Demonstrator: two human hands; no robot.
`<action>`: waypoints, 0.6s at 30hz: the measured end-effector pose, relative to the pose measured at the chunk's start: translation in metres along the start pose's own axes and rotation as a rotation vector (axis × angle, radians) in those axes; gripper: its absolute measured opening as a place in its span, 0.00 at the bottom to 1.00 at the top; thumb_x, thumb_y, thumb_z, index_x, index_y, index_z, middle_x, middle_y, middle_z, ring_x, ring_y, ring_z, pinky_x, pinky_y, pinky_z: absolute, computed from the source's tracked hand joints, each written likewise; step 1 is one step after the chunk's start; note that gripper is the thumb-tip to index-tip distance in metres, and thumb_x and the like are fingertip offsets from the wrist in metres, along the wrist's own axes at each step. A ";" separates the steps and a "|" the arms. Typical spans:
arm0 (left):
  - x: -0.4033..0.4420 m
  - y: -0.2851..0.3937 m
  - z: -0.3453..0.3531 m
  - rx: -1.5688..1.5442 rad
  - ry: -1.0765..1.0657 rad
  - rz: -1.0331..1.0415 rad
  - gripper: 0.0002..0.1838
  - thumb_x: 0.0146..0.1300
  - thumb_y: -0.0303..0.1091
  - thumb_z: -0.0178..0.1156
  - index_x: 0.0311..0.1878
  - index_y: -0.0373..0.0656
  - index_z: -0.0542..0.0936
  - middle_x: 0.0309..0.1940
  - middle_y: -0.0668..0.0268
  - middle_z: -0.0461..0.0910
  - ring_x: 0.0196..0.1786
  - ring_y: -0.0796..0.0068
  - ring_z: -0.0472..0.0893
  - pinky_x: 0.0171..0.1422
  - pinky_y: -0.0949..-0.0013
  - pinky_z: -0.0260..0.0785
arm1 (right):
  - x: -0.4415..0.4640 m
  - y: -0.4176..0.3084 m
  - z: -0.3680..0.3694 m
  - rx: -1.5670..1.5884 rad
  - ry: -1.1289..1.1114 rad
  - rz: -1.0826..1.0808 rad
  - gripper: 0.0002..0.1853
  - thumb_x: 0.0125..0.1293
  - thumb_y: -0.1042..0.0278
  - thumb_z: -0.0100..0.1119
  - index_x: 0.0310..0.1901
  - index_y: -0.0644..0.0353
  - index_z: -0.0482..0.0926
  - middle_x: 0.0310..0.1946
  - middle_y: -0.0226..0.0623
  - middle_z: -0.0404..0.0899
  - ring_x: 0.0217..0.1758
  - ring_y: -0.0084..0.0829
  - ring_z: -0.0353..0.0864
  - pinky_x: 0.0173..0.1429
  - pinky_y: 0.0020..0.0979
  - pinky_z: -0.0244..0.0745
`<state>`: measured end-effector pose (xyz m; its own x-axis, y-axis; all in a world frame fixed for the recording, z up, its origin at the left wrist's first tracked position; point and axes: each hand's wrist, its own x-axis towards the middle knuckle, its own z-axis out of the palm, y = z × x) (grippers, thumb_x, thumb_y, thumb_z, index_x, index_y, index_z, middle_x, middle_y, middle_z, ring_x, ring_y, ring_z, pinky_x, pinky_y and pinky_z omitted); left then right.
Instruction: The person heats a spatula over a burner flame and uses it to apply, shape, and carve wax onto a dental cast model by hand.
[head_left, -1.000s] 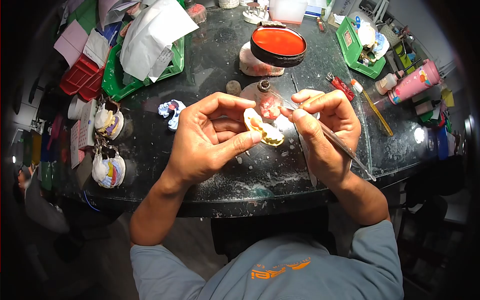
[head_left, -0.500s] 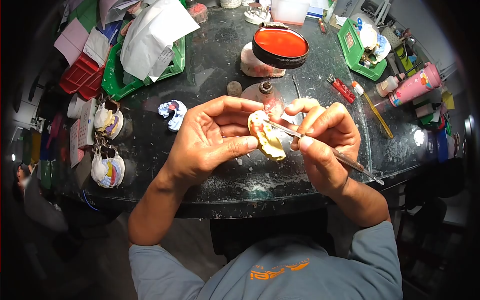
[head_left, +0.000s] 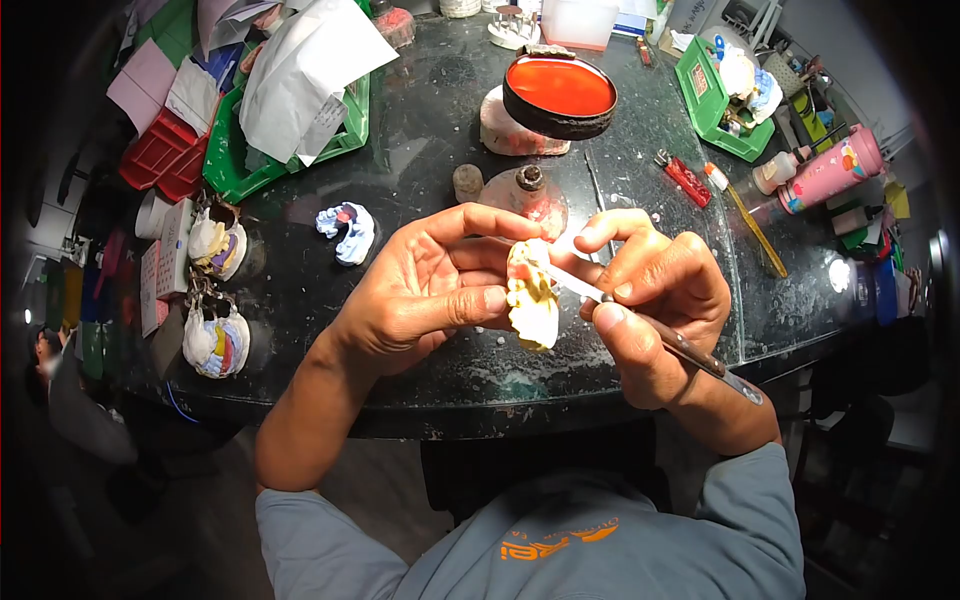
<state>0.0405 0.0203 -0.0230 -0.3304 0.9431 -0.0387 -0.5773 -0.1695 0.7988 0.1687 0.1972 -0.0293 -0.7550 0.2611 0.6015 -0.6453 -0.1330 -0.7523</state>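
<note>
My left hand grips a pale yellow dental cast between thumb and fingers, above the dark bench. Pinkish material shows near the cast's upper end. My right hand is closed around the wooden handle of a wax knife. Its metal blade points left and meets the cast's upper right side, or comes very close to it; I cannot tell which. Just beyond my hands stands a glass spirit burner with a dark top. A bluish-white dental cast lies left of my left hand.
A round tin of red wax rests tilted on a pinkish block. Two articulated casts stand at left. Green bins flank the bench. A red lighter, a yellow-handled brush and a pink bottle are at right.
The yellow cast has turned more upright and moved slightly down. My right hand has shifted a little right and down, and the wax knife has rolled to show its blade's broad side.
</note>
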 end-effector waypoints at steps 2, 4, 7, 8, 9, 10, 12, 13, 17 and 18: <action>0.001 0.000 -0.002 0.004 -0.042 0.024 0.28 0.64 0.24 0.65 0.66 0.34 0.69 0.55 0.52 0.81 0.56 0.63 0.83 0.61 0.59 0.79 | 0.000 0.000 0.000 -0.005 -0.003 -0.007 0.08 0.58 0.89 0.56 0.36 0.66 0.71 0.31 0.41 0.75 0.59 0.42 0.75 0.64 0.51 0.81; 0.001 -0.001 -0.002 0.009 -0.061 0.032 0.27 0.65 0.24 0.64 0.66 0.33 0.70 0.54 0.54 0.81 0.56 0.67 0.83 0.60 0.60 0.80 | 0.001 0.000 0.000 -0.005 -0.007 -0.014 0.08 0.58 0.89 0.56 0.36 0.66 0.71 0.30 0.41 0.75 0.59 0.42 0.75 0.64 0.52 0.81; 0.001 0.000 -0.002 0.022 -0.059 0.031 0.26 0.65 0.24 0.64 0.66 0.33 0.70 0.54 0.54 0.81 0.56 0.67 0.83 0.60 0.60 0.80 | 0.000 -0.004 0.002 -0.050 0.017 0.045 0.07 0.62 0.80 0.59 0.37 0.60 0.70 0.29 0.36 0.74 0.58 0.40 0.72 0.64 0.52 0.79; 0.001 -0.001 -0.002 0.028 -0.058 0.034 0.26 0.65 0.24 0.64 0.66 0.33 0.70 0.53 0.54 0.81 0.56 0.67 0.83 0.59 0.60 0.80 | 0.000 -0.004 0.001 -0.054 0.015 0.046 0.07 0.62 0.80 0.59 0.37 0.60 0.70 0.28 0.36 0.74 0.58 0.40 0.72 0.64 0.52 0.79; 0.001 -0.001 -0.002 0.033 -0.058 0.037 0.26 0.65 0.24 0.64 0.66 0.33 0.70 0.53 0.54 0.81 0.56 0.67 0.83 0.59 0.60 0.80 | 0.000 -0.004 0.001 -0.057 0.012 0.048 0.07 0.62 0.80 0.58 0.37 0.60 0.70 0.28 0.36 0.74 0.57 0.40 0.72 0.64 0.52 0.79; 0.001 -0.001 -0.002 0.033 -0.057 0.035 0.26 0.65 0.24 0.64 0.66 0.33 0.70 0.53 0.54 0.81 0.56 0.66 0.83 0.59 0.60 0.80 | 0.000 -0.004 0.001 -0.061 0.011 0.050 0.07 0.62 0.80 0.58 0.37 0.60 0.70 0.28 0.36 0.74 0.57 0.40 0.72 0.63 0.52 0.79; 0.000 0.000 -0.001 0.031 -0.056 0.031 0.26 0.65 0.24 0.63 0.66 0.32 0.70 0.53 0.54 0.81 0.56 0.66 0.83 0.59 0.60 0.80 | 0.001 -0.003 0.000 -0.020 -0.002 0.020 0.07 0.60 0.86 0.57 0.36 0.64 0.71 0.30 0.39 0.74 0.59 0.41 0.74 0.64 0.53 0.80; 0.000 0.000 -0.002 0.029 -0.058 0.031 0.26 0.65 0.24 0.63 0.66 0.32 0.70 0.53 0.54 0.81 0.56 0.66 0.83 0.59 0.60 0.80 | 0.001 -0.002 -0.001 0.000 -0.010 0.004 0.07 0.58 0.88 0.56 0.35 0.67 0.71 0.31 0.40 0.74 0.60 0.42 0.75 0.64 0.53 0.80; 0.001 -0.001 -0.002 0.020 -0.056 0.036 0.27 0.65 0.23 0.63 0.66 0.32 0.70 0.53 0.54 0.81 0.56 0.66 0.83 0.59 0.60 0.81 | 0.000 -0.004 0.001 -0.080 -0.010 0.040 0.08 0.60 0.81 0.58 0.37 0.61 0.70 0.30 0.37 0.73 0.57 0.40 0.72 0.63 0.53 0.79; 0.001 -0.001 -0.001 0.017 -0.055 0.037 0.26 0.65 0.23 0.63 0.66 0.32 0.70 0.53 0.54 0.81 0.56 0.66 0.82 0.59 0.60 0.81 | 0.001 -0.004 0.002 -0.082 -0.009 0.039 0.08 0.60 0.81 0.58 0.37 0.61 0.70 0.30 0.37 0.73 0.57 0.41 0.72 0.64 0.53 0.79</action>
<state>0.0398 0.0206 -0.0245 -0.3095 0.9506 0.0238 -0.5528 -0.2002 0.8089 0.1709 0.1962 -0.0251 -0.7804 0.2489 0.5736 -0.6042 -0.0638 -0.7943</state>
